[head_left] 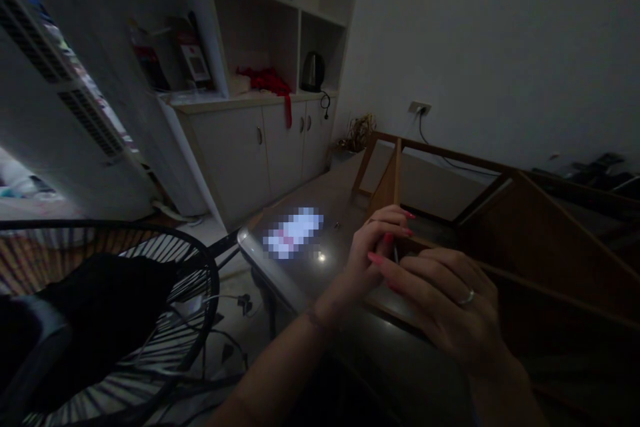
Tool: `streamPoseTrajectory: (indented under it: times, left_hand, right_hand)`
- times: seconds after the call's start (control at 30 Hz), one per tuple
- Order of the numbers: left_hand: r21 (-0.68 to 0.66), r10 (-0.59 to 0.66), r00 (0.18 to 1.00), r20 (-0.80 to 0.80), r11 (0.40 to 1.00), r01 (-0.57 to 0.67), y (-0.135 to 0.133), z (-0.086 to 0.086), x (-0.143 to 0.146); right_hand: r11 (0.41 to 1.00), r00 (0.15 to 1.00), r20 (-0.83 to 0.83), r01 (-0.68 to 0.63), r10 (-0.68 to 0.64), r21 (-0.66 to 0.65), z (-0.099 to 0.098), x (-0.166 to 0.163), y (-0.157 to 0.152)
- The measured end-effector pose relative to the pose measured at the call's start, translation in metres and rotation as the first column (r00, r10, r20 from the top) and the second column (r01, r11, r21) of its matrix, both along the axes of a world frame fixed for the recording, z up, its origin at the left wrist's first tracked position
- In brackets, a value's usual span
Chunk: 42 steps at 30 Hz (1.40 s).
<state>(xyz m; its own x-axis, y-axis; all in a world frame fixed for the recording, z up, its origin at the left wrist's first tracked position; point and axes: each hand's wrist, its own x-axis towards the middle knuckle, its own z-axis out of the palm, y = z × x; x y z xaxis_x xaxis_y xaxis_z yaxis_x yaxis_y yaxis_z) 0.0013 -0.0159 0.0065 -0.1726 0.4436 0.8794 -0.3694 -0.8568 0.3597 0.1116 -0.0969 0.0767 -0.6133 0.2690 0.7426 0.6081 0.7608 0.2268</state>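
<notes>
My left hand [375,243] is closed, its fingers curled beside the lower edge of a brown wooden frame [397,170]. Close against it is my right hand [445,293], which wears a ring, its thumb and fingers bent in a pinch. A thin metal piece [396,252], like a screw or small rod, shows between the fingertips of both hands. Its ends are hidden, and what my left fingers hold is hard to see in the dim light. The frame, with slanted wooden panels [545,233], lies on a glossy table [310,280].
A lit, blurred phone [294,232] lies on the table to the left, near a small metal bit [337,225]. A black corded chair [210,280] holds dark cloth [110,313]. Behind stand white cabinets [230,153] with a kettle [313,71]. A cord runs from a wall socket [420,107].
</notes>
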Motion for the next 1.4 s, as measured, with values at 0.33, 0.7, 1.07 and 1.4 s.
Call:
streamPoseTrajectory:
  times: [0.33, 0.7, 1.07, 1.4]
  left_hand:
    - [0.025, 0.007, 1.0, -0.007, 1.0, -0.007, -0.001, 0.002, -0.003]
    - [0.017, 0.006, 1.0, 0.016, 1.0, -0.006, 0.002, -0.001, 0.0]
    - [-0.048, -0.008, 0.999, 0.032, 0.999, 0.01, -0.003, -0.001, 0.001]
    - [-0.023, 0.011, 0.999, 0.044, 1.0, -0.01, 0.0, -0.001, 0.002]
  right_hand:
    - [0.992, 0.993, -0.114, 0.045, -0.031, 0.116, 0.001, 0.003, -0.003]
    - [0.997, 1.0, -0.021, 0.006, -0.005, 0.071, 0.006, -0.003, -0.005]
    - [0.974, 0.99, -0.043, -0.139, 0.133, -0.18, 0.012, 0.007, -0.002]
    - [0.949, 0.994, 0.006, -0.104, 0.11, -0.297, 0.016, 0.012, -0.006]
